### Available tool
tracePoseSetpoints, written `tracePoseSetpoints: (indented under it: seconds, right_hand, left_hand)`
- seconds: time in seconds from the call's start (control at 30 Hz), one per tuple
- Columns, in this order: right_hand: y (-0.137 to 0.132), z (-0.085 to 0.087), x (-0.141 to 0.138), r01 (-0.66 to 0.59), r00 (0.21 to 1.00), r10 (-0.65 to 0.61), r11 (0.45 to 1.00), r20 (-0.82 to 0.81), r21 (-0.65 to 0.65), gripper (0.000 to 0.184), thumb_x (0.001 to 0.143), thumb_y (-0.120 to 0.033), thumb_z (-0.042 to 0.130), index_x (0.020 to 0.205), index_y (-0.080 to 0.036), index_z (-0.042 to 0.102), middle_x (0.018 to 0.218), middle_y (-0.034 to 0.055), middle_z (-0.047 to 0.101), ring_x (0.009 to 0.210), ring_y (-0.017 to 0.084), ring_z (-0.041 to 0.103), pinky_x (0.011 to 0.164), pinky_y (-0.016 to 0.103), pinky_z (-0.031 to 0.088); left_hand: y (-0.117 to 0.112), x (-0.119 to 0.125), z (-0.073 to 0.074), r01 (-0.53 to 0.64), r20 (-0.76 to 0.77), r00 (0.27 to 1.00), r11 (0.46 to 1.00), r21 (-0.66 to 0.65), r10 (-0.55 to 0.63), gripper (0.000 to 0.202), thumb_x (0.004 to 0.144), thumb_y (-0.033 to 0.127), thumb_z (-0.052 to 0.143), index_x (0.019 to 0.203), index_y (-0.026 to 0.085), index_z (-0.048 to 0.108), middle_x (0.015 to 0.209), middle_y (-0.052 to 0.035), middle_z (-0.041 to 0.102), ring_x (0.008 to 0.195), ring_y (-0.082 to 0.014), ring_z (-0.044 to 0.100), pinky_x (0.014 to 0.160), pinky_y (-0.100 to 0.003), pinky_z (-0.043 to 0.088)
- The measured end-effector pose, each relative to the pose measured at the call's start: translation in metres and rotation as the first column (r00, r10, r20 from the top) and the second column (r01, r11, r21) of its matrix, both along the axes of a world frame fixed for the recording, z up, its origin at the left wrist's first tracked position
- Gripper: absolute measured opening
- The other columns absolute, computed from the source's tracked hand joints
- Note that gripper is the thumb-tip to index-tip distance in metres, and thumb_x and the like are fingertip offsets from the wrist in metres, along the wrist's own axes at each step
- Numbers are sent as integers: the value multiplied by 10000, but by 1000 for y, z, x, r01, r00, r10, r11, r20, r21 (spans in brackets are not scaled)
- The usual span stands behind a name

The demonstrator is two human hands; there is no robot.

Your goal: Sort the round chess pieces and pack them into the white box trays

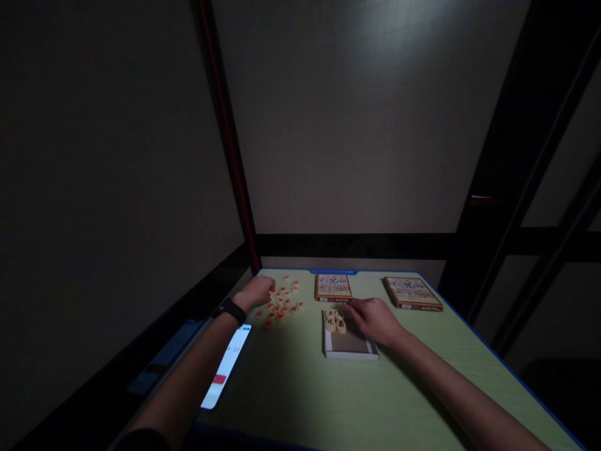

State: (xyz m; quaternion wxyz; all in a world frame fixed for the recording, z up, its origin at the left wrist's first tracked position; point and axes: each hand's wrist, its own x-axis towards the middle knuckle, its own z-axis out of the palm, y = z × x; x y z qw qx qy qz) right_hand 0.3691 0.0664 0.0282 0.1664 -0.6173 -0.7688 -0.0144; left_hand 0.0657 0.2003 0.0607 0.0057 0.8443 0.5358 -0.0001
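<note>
Round wooden Chinese chess pieces [280, 307], most with red marks and some with black, lie scattered at the table's left. My left hand [258, 290], with a dark band on its wrist, is at their far left edge. Its fingers are closed at a black-marked Chinese chess piece [271, 294]. Toward the middle stands a shallow open box tray [351, 355] with white walls and a brown floor. Several black-marked pieces [331, 324] sit together in its far left corner. My right hand [375, 321] reaches over the tray's far right side, fingertips pinched by those pieces; a piece there is mostly hidden.
A printed flat box [333, 287] lies behind the tray, and a similar box [413, 292] at the far right. A lit phone [226, 366] rests at the left edge beneath my left forearm. The green table [291, 388] has a blue rim; walls stand behind and left.
</note>
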Motion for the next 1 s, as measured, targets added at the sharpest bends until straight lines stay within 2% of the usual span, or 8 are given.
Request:
tracePoseSetpoints:
  seconds: [0.1,0.2,0.27,0.37,0.5,0.6,0.8,1.0]
  right_hand:
    - [1,-1,0,-26,997,26,1000,-75,9,411,995,-362,376,887,-185,731,832,111,768,747,234,705,666,294,430]
    - [3,-4,-2,-79,944,92,995,-317,55,370,971,-383,412,926,-190,725,849,86,766,762,223,697,700,303,463]
    - [6,-7,-5,-109,827,134,991,-547,78,340,942,-431,468,960,-187,705,870,73,762,774,212,693,718,311,493]
    - [10,-11,-12,-173,570,164,982,-805,77,381,848,-530,605,1004,-187,664,886,64,753,786,202,695,735,325,536]
    - [13,-13,-15,-239,312,91,971,-946,14,506,698,-564,761,994,-176,626,701,29,714,622,186,674,627,325,547]
    - [13,-12,-14,-265,188,17,964,-982,-34,563,632,-537,819,1000,-168,606,616,-4,681,521,162,639,557,303,536]
    - [12,-11,-13,-261,239,-12,962,-971,-76,487,593,-529,841,837,-158,638,536,-22,645,474,146,626,486,270,527]
    - [11,-9,-9,-390,171,-86,909,-981,-148,512,666,-540,811,943,-149,631,679,44,726,590,173,716,503,229,544]
  left_hand:
    - [-15,15,13,19,34,999,999,44,-20,247,789,63,561,991,137,684,1042,-140,699,1005,-243,647,818,-280,475]
    - [-38,44,22,122,125,983,989,82,-132,263,829,96,541,1059,159,651,1070,-105,698,1014,-220,648,856,-266,474]
    - [-55,68,23,193,209,955,975,107,-212,269,845,97,526,1078,176,635,1055,-87,701,1014,-218,650,877,-274,477]
    - [-77,100,17,364,282,870,913,186,-404,229,907,177,522,1121,177,602,1113,-90,680,1062,-226,629,919,-300,479]
    - [-95,122,4,416,344,810,879,234,-475,227,925,150,490,1130,180,581,1139,-82,664,1083,-211,618,955,-314,482]
    - [-100,127,-6,404,376,802,885,232,-464,289,922,129,495,1198,182,560,1192,-89,656,1130,-215,606,995,-330,475]
    - [-105,128,-24,364,384,815,899,243,-433,279,923,158,526,1197,176,577,1179,-99,663,1115,-235,620,986,-366,495]
    - [-100,118,-36,336,499,745,895,292,-443,271,876,155,588,1137,215,626,1107,-59,675,1047,-204,637,945,-324,513]
